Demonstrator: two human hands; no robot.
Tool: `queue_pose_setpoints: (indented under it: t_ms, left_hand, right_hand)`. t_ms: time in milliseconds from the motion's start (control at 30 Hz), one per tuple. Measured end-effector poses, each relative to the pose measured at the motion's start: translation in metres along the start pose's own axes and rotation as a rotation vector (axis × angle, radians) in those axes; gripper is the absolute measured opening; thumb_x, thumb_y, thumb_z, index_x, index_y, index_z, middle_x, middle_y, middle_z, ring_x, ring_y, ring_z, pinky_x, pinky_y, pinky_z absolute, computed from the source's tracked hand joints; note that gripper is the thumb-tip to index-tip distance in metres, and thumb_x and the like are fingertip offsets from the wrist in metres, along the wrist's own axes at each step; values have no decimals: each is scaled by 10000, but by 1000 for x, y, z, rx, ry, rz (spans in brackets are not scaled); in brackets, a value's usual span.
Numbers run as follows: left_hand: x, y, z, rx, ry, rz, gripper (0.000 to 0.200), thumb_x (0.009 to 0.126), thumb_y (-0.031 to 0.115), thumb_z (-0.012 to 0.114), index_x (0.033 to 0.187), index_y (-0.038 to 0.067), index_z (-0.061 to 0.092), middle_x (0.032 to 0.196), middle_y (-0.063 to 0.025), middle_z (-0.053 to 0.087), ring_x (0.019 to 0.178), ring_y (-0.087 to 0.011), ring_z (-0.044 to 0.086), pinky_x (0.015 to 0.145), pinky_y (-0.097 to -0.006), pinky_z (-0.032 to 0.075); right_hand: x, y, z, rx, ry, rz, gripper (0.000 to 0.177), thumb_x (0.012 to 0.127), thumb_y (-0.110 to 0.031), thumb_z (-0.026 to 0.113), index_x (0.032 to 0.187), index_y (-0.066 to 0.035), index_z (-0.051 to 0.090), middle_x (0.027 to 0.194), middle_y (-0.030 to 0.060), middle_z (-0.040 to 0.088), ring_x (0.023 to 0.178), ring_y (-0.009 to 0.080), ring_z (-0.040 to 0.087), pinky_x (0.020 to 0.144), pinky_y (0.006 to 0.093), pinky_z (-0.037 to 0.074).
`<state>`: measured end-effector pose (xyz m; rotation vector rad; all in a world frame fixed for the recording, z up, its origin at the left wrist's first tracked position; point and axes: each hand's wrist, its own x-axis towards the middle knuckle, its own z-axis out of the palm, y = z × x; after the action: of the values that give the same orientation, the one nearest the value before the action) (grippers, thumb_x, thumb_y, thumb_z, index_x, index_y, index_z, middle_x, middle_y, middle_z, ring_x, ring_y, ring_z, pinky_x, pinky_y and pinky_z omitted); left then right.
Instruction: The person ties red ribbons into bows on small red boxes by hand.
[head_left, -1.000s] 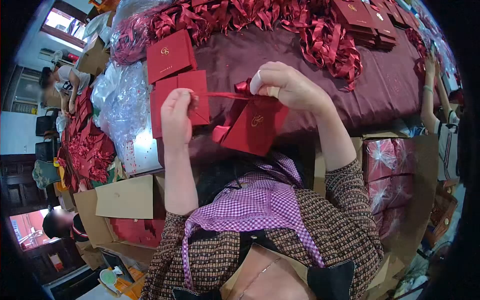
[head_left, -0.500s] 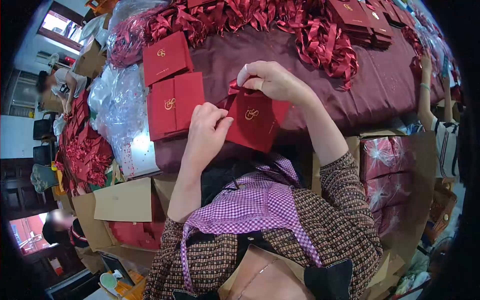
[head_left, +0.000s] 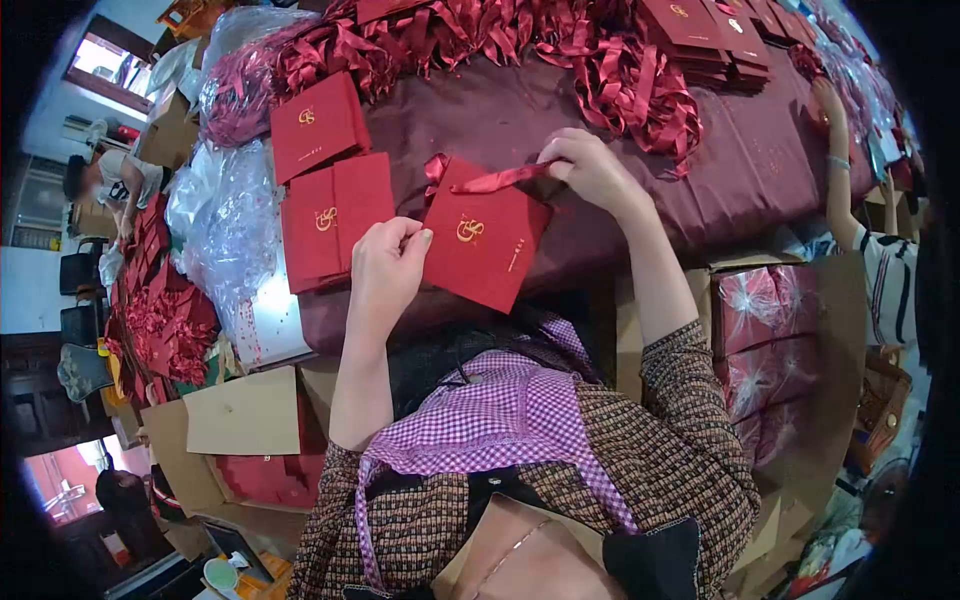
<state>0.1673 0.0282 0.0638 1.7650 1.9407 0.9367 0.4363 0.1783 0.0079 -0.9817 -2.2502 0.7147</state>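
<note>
A flat red gift bag (head_left: 490, 245) with gold lettering lies tilted at the front of the cloth-covered table. My left hand (head_left: 388, 262) is closed at its left edge, thumb and finger pinching the paper. From near the bag's upper corner a shiny red ribbon (head_left: 500, 181) stretches right. Its far end is pinched in my right hand (head_left: 595, 172), which is raised off the bag. Just left of my left hand lies a stack of red bags (head_left: 325, 225), with another red stack (head_left: 318, 125) behind it.
Heaped red ribbons (head_left: 640, 95) and more red stacks (head_left: 700, 35) line the table's back. Clear plastic wrap (head_left: 225, 200) lies left. Open cartons stand on both sides, the right one holding wrapped red packs (head_left: 750, 340). Another person's arm (head_left: 838, 160) reaches in at right; others are at left.
My right hand has moved right and away from the bag, drawing the ribbon out straight. My left hand has stayed at the bag's left edge, and the bag now shows more fully.
</note>
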Motion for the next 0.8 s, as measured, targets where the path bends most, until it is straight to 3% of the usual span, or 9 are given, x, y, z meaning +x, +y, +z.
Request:
queue_pose_setpoints:
  t_ms: [33,67,133,167,267,433,500,667,800]
  left_hand:
    - [1,0,-1,-7,-30,-56,147,814,119,661,837,-25,641,731,-159,634,672,-282,602,636,-387,472]
    - [1,0,0,-2,-30,-61,147,814,119,661,837,-25,641,731,-159,634,672,-282,602,636,-387,472]
    - [5,-2,1,-82,-9,-120,159,831,123,647,861,-33,638,722,-178,632,634,-259,618,610,-356,476]
    - [6,-8,4,-131,1,-100,163,841,121,645,883,-37,640,710,-174,636,620,-218,620,592,-327,471]
    - [10,-14,9,-207,-7,-95,159,853,108,640,896,-45,641,675,-124,623,616,-147,588,588,-295,460]
    - [13,-12,13,-367,-22,-161,154,876,92,627,917,-56,643,670,-37,603,639,-68,525,590,-251,441]
    - [13,-12,11,-393,-21,-180,157,882,90,624,927,-58,644,680,-19,600,651,-54,512,595,-238,436]
    - [10,-5,10,-631,-101,-216,179,899,34,576,1045,-59,619,797,17,608,706,-35,505,650,-201,427]
    - [7,-1,10,-631,-167,-208,194,903,6,549,1076,-56,609,827,31,591,721,-31,496,666,-193,423]
  right_hand:
    - [-4,-5,-2,168,57,136,164,794,-39,649,955,-37,678,919,81,677,894,240,630,808,336,482]
    - [-6,-1,-2,341,102,178,190,822,-47,660,1010,-26,678,857,44,680,762,137,609,720,280,490]
    - [-11,-26,-27,558,17,276,199,855,-48,648,1050,-19,676,838,34,672,714,60,564,657,231,479]
    - [-15,-42,-40,727,-29,341,211,858,-83,659,1055,-8,672,834,49,670,695,68,587,632,214,483]
    - [-28,-37,-37,1175,-80,115,265,861,-143,667,1066,24,650,854,69,675,714,133,640,645,253,520]
    - [-44,-65,-16,1627,-182,30,366,886,-131,626,1187,72,575,1054,220,657,922,295,675,837,415,542]
    - [-43,-68,-9,1603,-176,66,314,874,-84,640,1147,68,601,1030,188,670,934,265,674,833,387,545]
    - [-38,-85,12,637,54,29,179,825,-10,690,1001,8,666,934,69,688,871,138,660,785,277,534]
    - [-31,-94,33,360,184,-194,174,751,-5,723,904,-41,648,920,94,570,879,235,587,774,310,479]
